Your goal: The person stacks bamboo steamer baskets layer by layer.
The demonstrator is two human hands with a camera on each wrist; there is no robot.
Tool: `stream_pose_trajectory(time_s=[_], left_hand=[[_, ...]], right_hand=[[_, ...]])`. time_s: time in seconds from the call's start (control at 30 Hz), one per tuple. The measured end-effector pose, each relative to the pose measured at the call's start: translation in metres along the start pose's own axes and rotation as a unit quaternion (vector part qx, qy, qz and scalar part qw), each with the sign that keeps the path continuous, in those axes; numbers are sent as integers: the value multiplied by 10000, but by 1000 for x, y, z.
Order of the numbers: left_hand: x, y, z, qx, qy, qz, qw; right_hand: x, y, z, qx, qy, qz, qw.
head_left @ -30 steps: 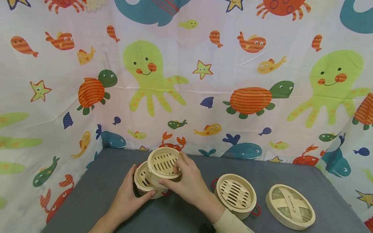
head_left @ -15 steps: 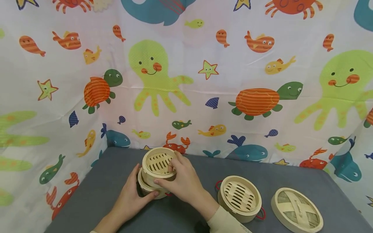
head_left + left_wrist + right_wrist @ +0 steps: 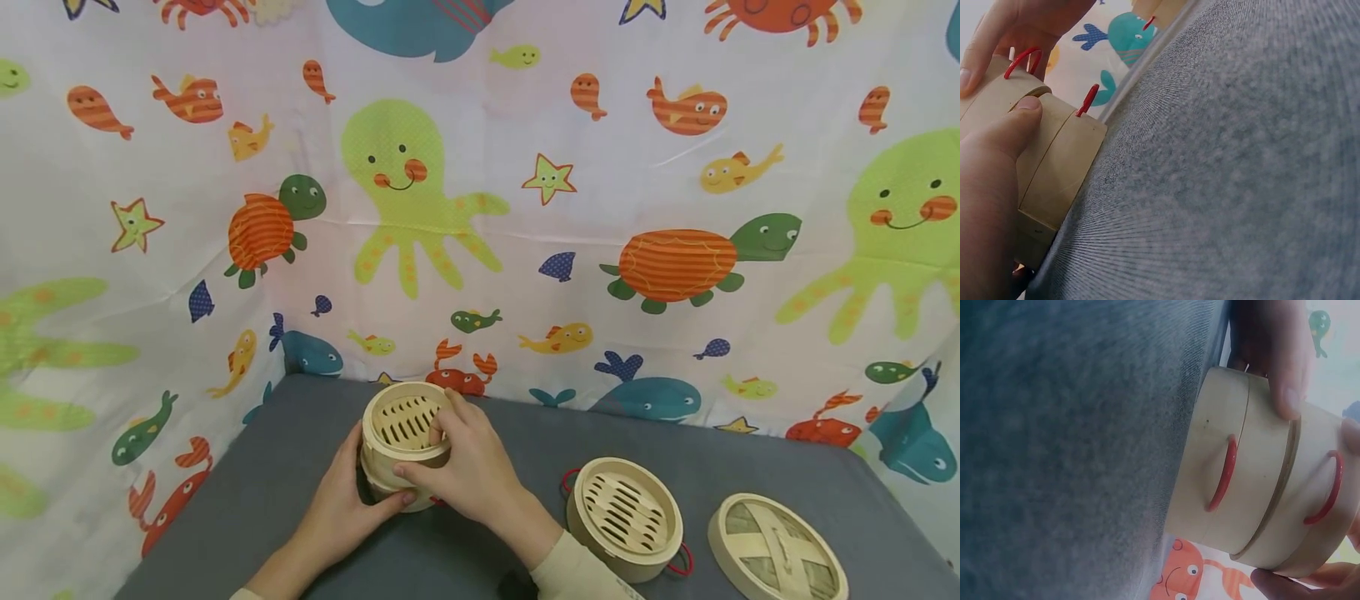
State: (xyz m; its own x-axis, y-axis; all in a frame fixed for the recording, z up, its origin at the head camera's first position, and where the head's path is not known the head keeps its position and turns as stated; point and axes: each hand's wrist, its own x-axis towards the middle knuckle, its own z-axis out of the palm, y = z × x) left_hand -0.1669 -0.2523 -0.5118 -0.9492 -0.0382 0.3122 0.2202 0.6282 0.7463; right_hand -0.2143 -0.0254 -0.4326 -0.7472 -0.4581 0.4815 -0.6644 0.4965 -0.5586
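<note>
Two small round bamboo steamer baskets stand stacked on the grey cloth at mid-left in the head view. My left hand (image 3: 348, 504) curls round the side of the lower basket (image 3: 1254, 462), thumb at the front. The upper basket (image 3: 405, 421), with a slatted floor, sits on top; my right hand (image 3: 476, 471) pinches its right rim, some fingers inside and the thumb on the outer wall. A narrow seam shows between the two in the right wrist view. Each carries a red loop handle (image 3: 1329, 487) on its side.
Right of my hands stands a third steamer basket (image 3: 628, 510) with red handles. Beside it, at the far right, lies a woven bamboo lid (image 3: 776, 546). A sea-animal curtain (image 3: 480, 250) hangs behind the grey cloth (image 3: 247, 467).
The upper basket, held in my right hand, has come left and down onto the lower one. My left hand keeps its hold. The head view has shifted a little to the left.
</note>
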Motion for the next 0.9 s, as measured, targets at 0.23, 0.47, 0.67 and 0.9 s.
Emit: stream_pose_trajectory(time_s=[0.23, 0.47, 0.67, 0.9], left_hand=[[4, 1, 6, -117, -69, -1, 9999], [4, 2, 5, -55, -46, 53, 10000], [1, 1, 2, -41, 8, 95, 9999], [0, -2, -1, -91, 102, 218, 9997]], right_hand=[[-2, 5, -4, -179, -111, 16, 9998], [0, 3, -5, -68, -404, -94, 9991], [2, 4, -2, 203, -699, 37, 9973], [1, 7, 2, 527, -855, 151, 9948]])
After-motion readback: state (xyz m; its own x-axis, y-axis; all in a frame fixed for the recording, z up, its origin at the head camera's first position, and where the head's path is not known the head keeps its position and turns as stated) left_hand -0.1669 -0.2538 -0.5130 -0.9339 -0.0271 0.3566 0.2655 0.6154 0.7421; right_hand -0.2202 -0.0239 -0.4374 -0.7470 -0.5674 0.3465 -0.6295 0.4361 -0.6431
